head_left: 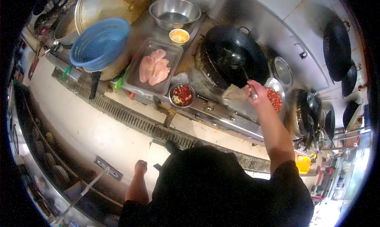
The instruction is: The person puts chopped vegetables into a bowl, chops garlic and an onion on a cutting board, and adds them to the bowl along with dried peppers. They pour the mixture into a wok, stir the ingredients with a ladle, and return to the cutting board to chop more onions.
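My right hand (255, 91) is closed round the handle of a metal utensil (246, 73), which reaches into a black wok (253, 53) on the stove. What the utensil's far end looks like is hard to make out. Just right of that hand lies a metal bowl (273, 82) of red pieces (274, 99), and a pale cloth (234, 93) is on its left. My left hand (140, 167) hangs low over the floor, away from the counter, its fingers curled; whether it holds anything is too small to tell.
A clear tray (134, 74) with raw meat (153, 67), a small bowl of chopped red food (182, 95), a yellow-filled cup (179, 36), a steel basin (175, 13) and a blue basket (101, 43) stand left of the wok. More pans (336, 49) hang at the right.
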Motion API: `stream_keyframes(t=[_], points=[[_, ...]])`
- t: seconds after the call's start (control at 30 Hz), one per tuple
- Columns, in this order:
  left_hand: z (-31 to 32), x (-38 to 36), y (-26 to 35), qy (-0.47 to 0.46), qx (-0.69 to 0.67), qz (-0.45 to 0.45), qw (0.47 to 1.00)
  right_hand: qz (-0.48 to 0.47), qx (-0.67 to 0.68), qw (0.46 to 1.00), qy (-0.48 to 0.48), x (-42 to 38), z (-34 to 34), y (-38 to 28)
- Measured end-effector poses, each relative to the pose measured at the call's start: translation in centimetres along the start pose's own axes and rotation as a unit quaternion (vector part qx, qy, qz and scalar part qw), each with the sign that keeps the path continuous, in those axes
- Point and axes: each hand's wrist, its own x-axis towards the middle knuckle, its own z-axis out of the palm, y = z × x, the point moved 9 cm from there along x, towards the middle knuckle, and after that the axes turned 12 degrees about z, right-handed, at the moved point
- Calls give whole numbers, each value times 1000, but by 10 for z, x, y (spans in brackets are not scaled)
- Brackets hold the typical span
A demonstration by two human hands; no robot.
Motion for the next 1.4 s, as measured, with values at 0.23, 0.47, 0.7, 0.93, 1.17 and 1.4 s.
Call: stream_keyframes(t=[0.23,0.47,0.7,0.93,1.17,1.4], points=[[-57,12,68,17,-48,33,998,5,41,999,-7,-25,3,17],[-15,7,17,-21,-42,-76,996,-10,4,1000,29,17,-23,2],[-27,-15,14,8,-112,-142,984,-70,-250,963,65,-7,-60,-19],[-8,4,15,-2,-118,-130,984,-301,-685,595,294,-78,-77,-18],[-28,70,85,-29,53,94,994,-272,-668,617,315,-93,-123,9],[-119,201,210,159,-405,32,900,-274,-663,638,279,-95,-144,28]])
